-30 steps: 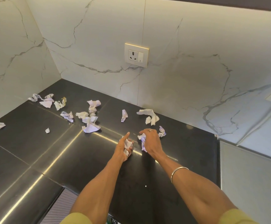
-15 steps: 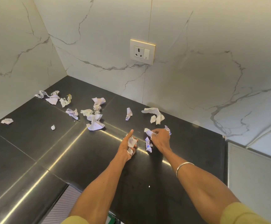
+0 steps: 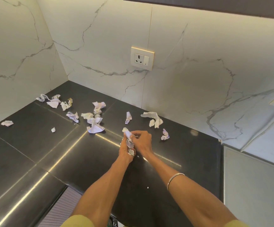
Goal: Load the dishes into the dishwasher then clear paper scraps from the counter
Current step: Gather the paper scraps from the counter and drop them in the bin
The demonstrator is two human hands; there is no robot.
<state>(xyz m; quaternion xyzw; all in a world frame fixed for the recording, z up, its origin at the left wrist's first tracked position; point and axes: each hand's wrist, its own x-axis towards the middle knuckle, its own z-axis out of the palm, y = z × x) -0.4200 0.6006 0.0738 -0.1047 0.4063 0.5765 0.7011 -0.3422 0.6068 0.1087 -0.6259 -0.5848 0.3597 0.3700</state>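
- Head view, far left: one crumpled paper scrap [image 3: 7, 123] lies alone on the black counter [image 3: 26, 149], with a tiny scrap [image 3: 53, 129] to its right.
- Near the back corner, a cluster of scraps [image 3: 52, 101] sits close to the marble wall [image 3: 18, 46], and a yellowish-tinged piece [image 3: 66, 104] lies just beside it.
- Further right, a middle group of scraps [image 3: 93, 118] spreads across a seam in the counter.
- At the centre, the left hand [image 3: 124, 150] curls around a wad of gathered paper [image 3: 129, 143], held above the counter.
- The right hand [image 3: 142, 141] meets it, thumb and fingers pinching the top of the same wad; both hands touch.
- Behind the hands, a narrow printed scrap [image 3: 128, 117] lies by itself, and a long white twisted piece [image 3: 154, 119] lies near the wall.
- Just right of the right hand, a small purple-marked scrap [image 3: 165, 135] rests on the counter.
- A metal bangle [image 3: 175, 179] circles the right forearm.
- On the wall above, a socket plate [image 3: 142, 58] is mounted.
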